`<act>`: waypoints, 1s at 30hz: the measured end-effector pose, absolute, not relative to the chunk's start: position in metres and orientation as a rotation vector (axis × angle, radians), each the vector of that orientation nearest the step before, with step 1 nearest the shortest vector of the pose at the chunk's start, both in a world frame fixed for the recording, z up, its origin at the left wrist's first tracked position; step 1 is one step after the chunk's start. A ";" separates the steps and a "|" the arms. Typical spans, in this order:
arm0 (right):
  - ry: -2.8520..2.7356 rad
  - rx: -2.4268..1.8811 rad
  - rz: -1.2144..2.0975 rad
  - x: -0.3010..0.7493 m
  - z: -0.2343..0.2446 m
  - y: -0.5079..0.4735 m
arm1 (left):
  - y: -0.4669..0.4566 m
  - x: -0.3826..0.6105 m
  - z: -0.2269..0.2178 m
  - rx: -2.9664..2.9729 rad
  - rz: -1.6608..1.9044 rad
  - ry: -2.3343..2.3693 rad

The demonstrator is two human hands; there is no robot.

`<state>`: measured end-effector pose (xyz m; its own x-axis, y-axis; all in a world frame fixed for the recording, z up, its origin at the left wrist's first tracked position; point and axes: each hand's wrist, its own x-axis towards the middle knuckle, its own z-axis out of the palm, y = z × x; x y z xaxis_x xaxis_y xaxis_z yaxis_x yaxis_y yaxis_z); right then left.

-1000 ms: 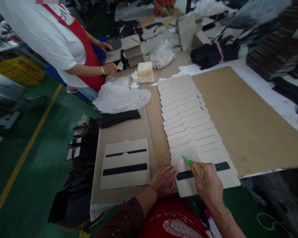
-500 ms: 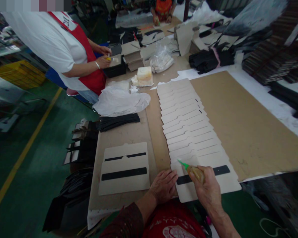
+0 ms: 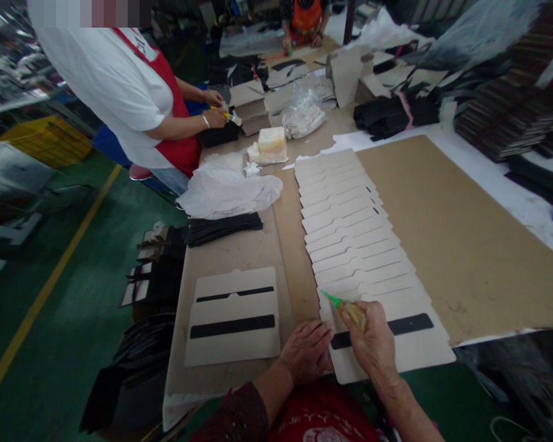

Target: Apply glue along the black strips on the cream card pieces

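Observation:
My right hand (image 3: 373,337) is wrapped round a glue bottle (image 3: 354,314) of amber colour with a green nozzle. The nozzle tip is over the left end of the nearest panels in a row of overlapping beige cardboard panels (image 3: 359,252). A black strip (image 3: 412,324) lies across the front panel, partly hidden by my right hand. My left hand (image 3: 308,348) lies flat, fingers stretched out, at the left edge of that front panel. Further left on the table, two overlapping beige panels (image 3: 233,351) each show a black strip.
Thin black strips (image 3: 225,229) lie bundled beside a white plastic bag (image 3: 230,193). A yellowish block (image 3: 271,146) stands behind them. A brown board (image 3: 461,239) spreads to the right. A co-worker in a red apron (image 3: 184,147) holds a brush (image 3: 233,118) at the left; another person works at the back.
My right hand has moved the glue bottle left, towards the panel's left edge. My left hand stays flat. The co-worker's brush has lifted from the black box. The view has shifted slightly.

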<state>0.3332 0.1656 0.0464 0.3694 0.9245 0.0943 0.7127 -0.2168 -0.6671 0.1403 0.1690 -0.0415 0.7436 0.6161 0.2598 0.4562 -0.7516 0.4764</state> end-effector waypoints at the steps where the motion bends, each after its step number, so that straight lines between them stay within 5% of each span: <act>1: -1.426 -2.020 0.409 0.335 0.047 0.166 | 0.169 0.140 -0.041 2.559 0.572 0.821; 30: -1.544 -2.247 0.173 0.362 0.062 0.169 | 0.171 0.139 -0.034 2.599 0.537 0.822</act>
<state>0.3619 0.1687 0.0620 0.3800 0.9164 0.1257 0.8659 -0.3046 -0.3967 0.1391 0.1714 -0.0339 0.7583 0.6042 0.2448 0.4668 -0.7654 0.4430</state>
